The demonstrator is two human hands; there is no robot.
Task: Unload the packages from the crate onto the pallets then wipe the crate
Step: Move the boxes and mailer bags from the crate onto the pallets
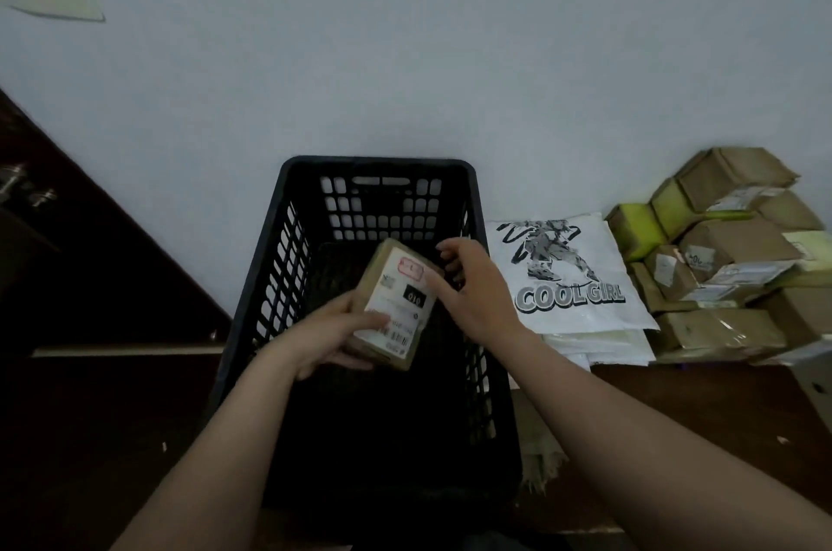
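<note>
A black slatted plastic crate [288,262] stands against the wall in the middle of the view, and its inside looks dark. My left hand [333,334] holds a small brown cardboard package [398,303] with a white shipping label, tilted, above the crate's interior. My right hand [472,285] hovers just to the right of the package with the fingers spread and curled, touching or almost touching its upper right edge. To the right lies a heap of unloaded brown packages [729,253] and white mailer bags.
A white bag printed "COOL GIRL" [572,280] lies on top of flat white mailers beside the crate. Dark wooden furniture [90,280] stands to the left. A beige cloth [542,456] lies on the floor at the crate's right side. A pale wall is behind.
</note>
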